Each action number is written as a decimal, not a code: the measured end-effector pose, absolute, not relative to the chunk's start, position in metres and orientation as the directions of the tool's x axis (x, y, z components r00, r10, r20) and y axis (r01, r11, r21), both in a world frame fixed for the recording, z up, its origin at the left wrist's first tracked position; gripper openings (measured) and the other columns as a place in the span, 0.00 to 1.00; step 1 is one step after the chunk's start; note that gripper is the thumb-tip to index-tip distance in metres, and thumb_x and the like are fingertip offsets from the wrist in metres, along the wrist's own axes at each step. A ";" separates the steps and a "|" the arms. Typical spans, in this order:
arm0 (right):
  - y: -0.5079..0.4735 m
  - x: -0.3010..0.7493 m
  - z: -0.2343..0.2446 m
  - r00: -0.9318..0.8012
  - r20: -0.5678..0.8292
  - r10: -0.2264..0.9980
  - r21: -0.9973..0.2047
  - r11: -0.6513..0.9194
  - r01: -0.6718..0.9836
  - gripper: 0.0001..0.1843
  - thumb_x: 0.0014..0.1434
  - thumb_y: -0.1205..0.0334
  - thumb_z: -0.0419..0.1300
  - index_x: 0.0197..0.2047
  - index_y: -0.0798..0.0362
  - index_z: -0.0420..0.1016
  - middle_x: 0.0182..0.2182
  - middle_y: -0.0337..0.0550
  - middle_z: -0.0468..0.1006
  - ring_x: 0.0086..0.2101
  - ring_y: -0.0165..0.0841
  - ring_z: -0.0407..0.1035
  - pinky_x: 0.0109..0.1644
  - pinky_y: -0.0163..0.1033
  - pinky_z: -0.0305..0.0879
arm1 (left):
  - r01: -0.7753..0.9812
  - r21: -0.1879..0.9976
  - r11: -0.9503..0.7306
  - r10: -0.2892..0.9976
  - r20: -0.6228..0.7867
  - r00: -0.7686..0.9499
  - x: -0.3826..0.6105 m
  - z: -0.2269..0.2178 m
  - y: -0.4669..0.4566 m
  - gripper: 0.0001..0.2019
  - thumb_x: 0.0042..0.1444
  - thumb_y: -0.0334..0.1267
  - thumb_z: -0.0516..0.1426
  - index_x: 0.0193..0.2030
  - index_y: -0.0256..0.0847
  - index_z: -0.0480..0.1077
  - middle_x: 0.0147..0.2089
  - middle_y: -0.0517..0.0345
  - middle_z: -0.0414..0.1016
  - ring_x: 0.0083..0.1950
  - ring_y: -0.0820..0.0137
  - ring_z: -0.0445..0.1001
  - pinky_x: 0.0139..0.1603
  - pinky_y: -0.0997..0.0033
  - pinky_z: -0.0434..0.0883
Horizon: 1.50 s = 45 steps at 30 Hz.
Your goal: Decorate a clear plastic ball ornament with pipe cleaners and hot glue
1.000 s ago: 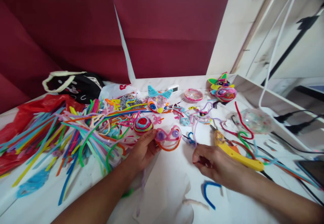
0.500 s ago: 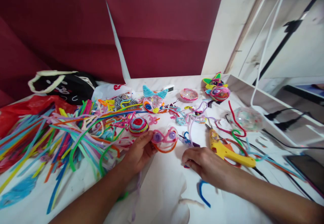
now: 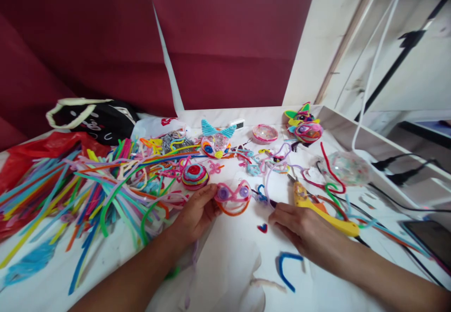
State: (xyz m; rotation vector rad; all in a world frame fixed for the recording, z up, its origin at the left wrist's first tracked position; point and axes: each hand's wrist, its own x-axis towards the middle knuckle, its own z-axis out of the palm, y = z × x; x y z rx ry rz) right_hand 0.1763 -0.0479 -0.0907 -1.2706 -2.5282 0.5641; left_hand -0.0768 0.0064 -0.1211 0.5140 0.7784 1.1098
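- Head view: my left hand (image 3: 197,213) pinches the left edge of the clear face piece (image 3: 233,196) with purple eyes, resting on the white table (image 3: 232,255).
- My right hand (image 3: 299,225) lies fingers loosely together, holding nothing, touching the yellow glue gun (image 3: 326,211).
- A small red heart (image 3: 262,228) lies between both hands; I'd keep the piece steady and pick it up delicately.
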 end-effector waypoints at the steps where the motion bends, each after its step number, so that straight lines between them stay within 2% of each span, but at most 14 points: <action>1: -0.048 0.179 -0.090 -0.582 0.051 0.812 -0.449 0.539 0.713 0.14 0.64 0.73 0.48 0.41 0.51 0.74 0.34 0.44 0.75 0.32 0.32 0.72 0.36 0.35 0.65 | -0.586 0.715 0.381 0.925 -0.300 0.234 -0.077 -0.121 0.006 0.11 0.42 0.35 0.70 0.28 0.34 0.73 0.25 0.62 0.73 0.23 0.77 0.70 0.19 0.80 0.66; 9: -0.056 0.196 -0.095 -0.539 0.069 0.839 -0.479 0.502 0.720 0.16 0.69 0.67 0.42 0.43 0.52 0.71 0.39 0.46 0.75 0.37 0.33 0.73 0.40 0.39 0.66 | -0.492 0.757 0.430 0.903 -0.360 0.236 -0.075 -0.124 0.003 0.14 0.40 0.37 0.71 0.29 0.34 0.74 0.25 0.62 0.72 0.23 0.78 0.69 0.19 0.80 0.64; 21: -0.056 0.208 -0.104 -0.522 0.110 0.846 -0.497 0.502 0.708 0.13 0.68 0.64 0.45 0.45 0.49 0.69 0.40 0.43 0.76 0.39 0.32 0.73 0.41 0.38 0.67 | -0.471 0.766 0.437 0.899 -0.377 0.221 -0.075 -0.124 0.000 0.16 0.41 0.41 0.71 0.30 0.36 0.71 0.24 0.63 0.70 0.23 0.78 0.68 0.19 0.79 0.64; 25: -0.042 0.199 -0.092 -0.425 0.116 0.898 -0.540 0.416 0.732 0.12 0.65 0.59 0.50 0.49 0.49 0.69 0.41 0.44 0.75 0.39 0.35 0.72 0.41 0.40 0.66 | -0.507 0.733 0.454 0.891 -0.389 0.236 -0.074 -0.123 0.000 0.15 0.42 0.39 0.70 0.29 0.36 0.70 0.23 0.64 0.70 0.22 0.78 0.68 0.19 0.80 0.64; 27: -0.034 0.190 -0.089 -0.369 0.046 0.928 -0.616 0.317 0.721 0.14 0.64 0.55 0.52 0.50 0.49 0.69 0.39 0.44 0.75 0.35 0.34 0.71 0.37 0.40 0.65 | -0.536 0.718 0.444 0.896 -0.364 0.255 -0.074 -0.122 0.000 0.14 0.43 0.38 0.70 0.29 0.36 0.70 0.23 0.64 0.70 0.22 0.78 0.68 0.18 0.80 0.64; 31: -0.024 0.166 -0.093 -0.355 -0.160 0.921 -0.872 0.037 0.489 0.24 0.57 0.47 0.59 0.51 0.53 0.66 0.38 0.44 0.73 0.30 0.30 0.69 0.32 0.37 0.66 | -0.562 0.705 0.434 0.901 -0.337 0.272 -0.074 -0.121 0.000 0.12 0.47 0.37 0.68 0.30 0.36 0.69 0.24 0.63 0.71 0.22 0.77 0.68 0.19 0.79 0.65; 35: -0.021 0.143 -0.094 -0.325 -0.295 0.899 -0.927 -0.187 0.326 0.37 0.51 0.46 0.64 0.58 0.56 0.58 0.46 0.50 0.70 0.26 0.27 0.69 0.22 0.33 0.63 | -0.586 0.689 0.426 0.904 -0.318 0.284 -0.073 -0.118 -0.001 0.10 0.50 0.37 0.66 0.32 0.36 0.69 0.25 0.62 0.72 0.23 0.77 0.69 0.20 0.78 0.66; 39: -0.020 0.131 -0.090 -0.307 -0.308 0.901 -0.943 -0.244 0.228 0.41 0.47 0.45 0.66 0.57 0.58 0.57 0.42 0.50 0.71 0.28 0.33 0.73 0.16 0.31 0.59 | -0.607 0.673 0.422 0.906 -0.301 0.296 -0.072 -0.117 -0.003 0.09 0.52 0.37 0.65 0.33 0.36 0.70 0.26 0.61 0.73 0.23 0.78 0.69 0.20 0.79 0.65; 45: -0.019 0.131 -0.092 -0.348 -0.265 0.899 -0.964 -0.235 0.126 0.35 0.44 0.42 0.69 0.46 0.58 0.65 0.31 0.41 0.71 0.29 0.32 0.73 0.16 0.29 0.60 | -0.615 0.665 0.423 0.906 -0.311 0.287 -0.070 -0.117 -0.008 0.11 0.50 0.37 0.66 0.35 0.36 0.70 0.27 0.62 0.73 0.25 0.77 0.71 0.22 0.80 0.66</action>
